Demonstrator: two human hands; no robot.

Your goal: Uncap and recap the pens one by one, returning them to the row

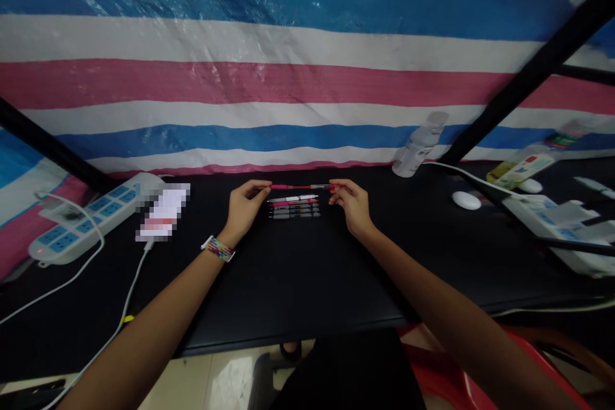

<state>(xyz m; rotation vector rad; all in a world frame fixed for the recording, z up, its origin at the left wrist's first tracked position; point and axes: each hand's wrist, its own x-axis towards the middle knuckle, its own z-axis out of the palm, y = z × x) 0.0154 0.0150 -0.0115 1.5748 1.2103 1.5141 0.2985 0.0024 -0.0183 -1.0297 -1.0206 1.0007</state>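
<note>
A long, thin red pen stretches crosswise just beyond a row of pens. It has a pink section at the left, a thin red middle and a clear-looking section at the right. My left hand, with a patterned watch band on its wrist, pinches the pink end. At the other end, my right hand closes its thumb and forefinger on the pen's tip. Nearer me lie several pens side by side: a white pen farthest away, a pinkish one, then grey clear ones.
A phone on a charging cable and a power strip lie left on the black table. To the right stand a clear bottle and a bottle with yellow liquid, near a white oval case and another power strip.
</note>
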